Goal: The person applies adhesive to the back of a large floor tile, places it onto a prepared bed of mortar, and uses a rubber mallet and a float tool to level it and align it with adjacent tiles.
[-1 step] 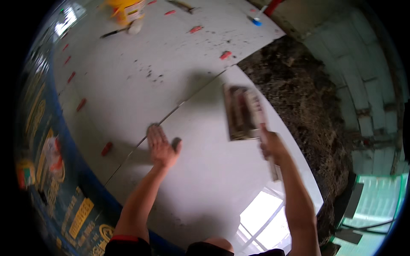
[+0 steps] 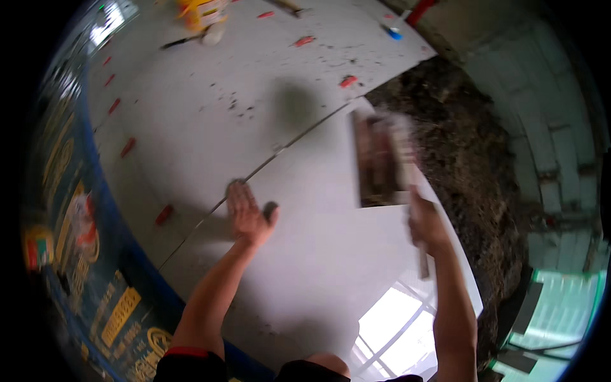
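Note:
My left hand rests palm down with fingers stretched out and thumb spread. Its fingertips reach the joint between two large glossy pale floor tiles. With my right hand I grip the handle of a flat rectangular tool, a broad plate with a brownish, ridged upper face, blurred by motion. The tool is over the right part of the near tile, close to its outer edge. Whether it touches the tile I cannot tell.
Dark rough mortar or soil borders the tile on the right, below a block wall. Red tile wedges lie scattered leftward and ahead. A yellow bucket and a black-handled mallet stand far off. Printed dark sheeting covers the left side.
My right hand has moved the rectangular tool slightly right, nearer the tile's outer edge. The whole view has shifted a little; my left hand stays at the joint.

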`<state>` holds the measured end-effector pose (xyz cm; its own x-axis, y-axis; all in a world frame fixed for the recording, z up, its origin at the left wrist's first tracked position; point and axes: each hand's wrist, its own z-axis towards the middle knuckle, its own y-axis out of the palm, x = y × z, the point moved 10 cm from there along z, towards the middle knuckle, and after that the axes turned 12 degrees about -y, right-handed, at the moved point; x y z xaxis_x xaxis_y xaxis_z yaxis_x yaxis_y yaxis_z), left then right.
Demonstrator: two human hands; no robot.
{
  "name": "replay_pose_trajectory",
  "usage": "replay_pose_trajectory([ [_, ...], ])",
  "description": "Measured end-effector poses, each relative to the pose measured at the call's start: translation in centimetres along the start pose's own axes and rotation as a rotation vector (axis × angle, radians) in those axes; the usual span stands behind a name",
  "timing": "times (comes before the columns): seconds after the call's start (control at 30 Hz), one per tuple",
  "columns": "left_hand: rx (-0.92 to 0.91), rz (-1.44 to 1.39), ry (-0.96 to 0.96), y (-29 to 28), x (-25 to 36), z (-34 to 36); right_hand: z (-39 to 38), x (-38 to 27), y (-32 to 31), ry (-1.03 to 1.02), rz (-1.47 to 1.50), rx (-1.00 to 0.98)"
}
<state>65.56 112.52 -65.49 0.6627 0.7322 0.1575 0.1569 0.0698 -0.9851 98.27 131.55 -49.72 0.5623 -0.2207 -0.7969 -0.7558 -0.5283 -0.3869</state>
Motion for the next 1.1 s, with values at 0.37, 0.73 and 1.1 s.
replay_pose_trajectory([
  [0.37, 0.025, -0.006, 0.002, 0.4, 0.1, -0.4, -4.3, 9.4, 9.6, 0.197, 0.026, -0.116],
  [0.73, 0.072, -0.101, -0.005, 0.6, -0.7, -0.2, -11.8, 16.7, 9.8, 0.051, -0.191, 0.219],
  [1.1, 0.116, -0.090, 0.031, -0.4, -1.1, -3.4, -14.8, 19.6, 13.9, 0.148, -0.041, 0.024],
])
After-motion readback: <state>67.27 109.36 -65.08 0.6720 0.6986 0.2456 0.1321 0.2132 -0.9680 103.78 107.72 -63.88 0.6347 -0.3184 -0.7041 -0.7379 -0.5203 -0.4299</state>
